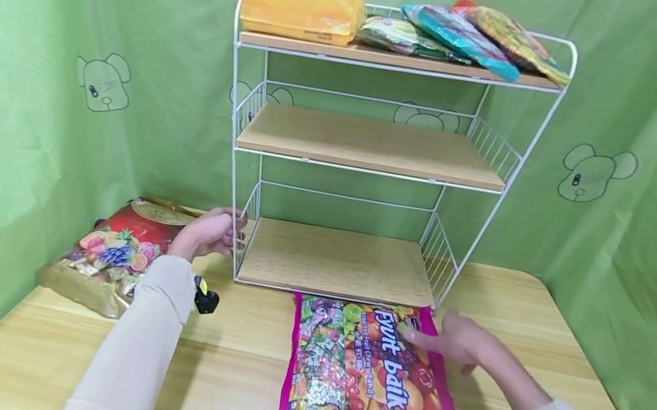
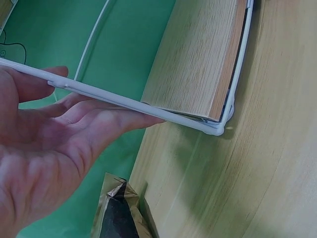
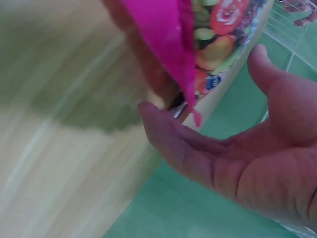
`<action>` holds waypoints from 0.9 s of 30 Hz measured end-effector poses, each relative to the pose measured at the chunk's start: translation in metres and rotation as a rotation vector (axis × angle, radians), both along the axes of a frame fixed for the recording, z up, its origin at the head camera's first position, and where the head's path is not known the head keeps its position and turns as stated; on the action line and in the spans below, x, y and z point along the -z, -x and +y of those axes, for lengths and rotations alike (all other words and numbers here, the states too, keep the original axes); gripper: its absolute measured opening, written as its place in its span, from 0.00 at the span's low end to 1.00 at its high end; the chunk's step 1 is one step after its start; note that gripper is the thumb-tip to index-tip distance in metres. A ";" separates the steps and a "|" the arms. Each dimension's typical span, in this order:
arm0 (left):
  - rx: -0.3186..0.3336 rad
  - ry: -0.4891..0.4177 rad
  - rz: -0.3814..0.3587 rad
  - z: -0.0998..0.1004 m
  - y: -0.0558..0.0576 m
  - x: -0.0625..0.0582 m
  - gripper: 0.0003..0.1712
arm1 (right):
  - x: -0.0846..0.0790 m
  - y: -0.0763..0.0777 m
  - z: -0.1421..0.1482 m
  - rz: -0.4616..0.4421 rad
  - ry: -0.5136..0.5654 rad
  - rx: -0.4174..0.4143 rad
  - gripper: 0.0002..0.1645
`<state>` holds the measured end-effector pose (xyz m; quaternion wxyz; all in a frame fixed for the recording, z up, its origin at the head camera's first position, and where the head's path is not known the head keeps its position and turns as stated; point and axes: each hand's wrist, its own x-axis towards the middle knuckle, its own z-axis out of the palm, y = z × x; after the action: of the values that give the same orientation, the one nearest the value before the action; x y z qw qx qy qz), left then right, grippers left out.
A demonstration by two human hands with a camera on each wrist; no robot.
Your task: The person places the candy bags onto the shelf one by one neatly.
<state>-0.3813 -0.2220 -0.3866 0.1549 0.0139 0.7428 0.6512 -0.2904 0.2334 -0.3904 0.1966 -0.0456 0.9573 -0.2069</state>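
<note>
A large magenta-edged bag of fruit chewy candy (image 1: 372, 370) lies face up on the table before the white wire shelf rack (image 1: 375, 165). Over its right edge is my right hand (image 1: 456, 341), thumb across the print and fingers beside the edge. From the right wrist, thumb and fingers of that right hand (image 3: 247, 144) stand well apart near the bag's pink corner (image 3: 183, 64). My left hand (image 1: 221, 230) holds the rack's lower left side frame. The left wrist view has this left hand (image 2: 64, 134) at the white post (image 2: 124, 101), thumb and fingers spread along it.
A red and gold candy bag (image 1: 124, 242) lies on the table at the left. Atop the rack sit a yellow package (image 1: 304, 6), a blue bag (image 1: 463, 38) and other colourful bags. The middle shelf (image 1: 372, 143) and bottom shelf (image 1: 339, 258) are wooden; green curtains (image 1: 41, 0) surround the table.
</note>
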 end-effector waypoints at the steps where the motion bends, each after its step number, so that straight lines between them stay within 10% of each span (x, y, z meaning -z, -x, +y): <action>1: 0.004 -0.004 0.008 0.000 0.000 0.000 0.22 | 0.001 -0.002 0.002 -0.033 -0.005 0.004 0.56; 7: 0.029 -0.037 0.036 -0.001 -0.002 0.001 0.22 | 0.013 -0.009 0.007 -0.084 0.037 -0.092 0.35; 17: -0.017 -0.010 -0.003 0.001 0.000 0.000 0.17 | 0.020 -0.010 0.003 -0.211 0.293 -0.049 0.28; 27: -0.018 -0.008 -0.012 0.002 0.000 -0.001 0.14 | 0.014 -0.009 -0.006 -0.092 0.334 -0.075 0.49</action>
<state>-0.3811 -0.2203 -0.3857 0.1535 0.0039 0.7395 0.6554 -0.2809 0.2279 -0.4043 0.2373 -0.1036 0.8974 -0.3573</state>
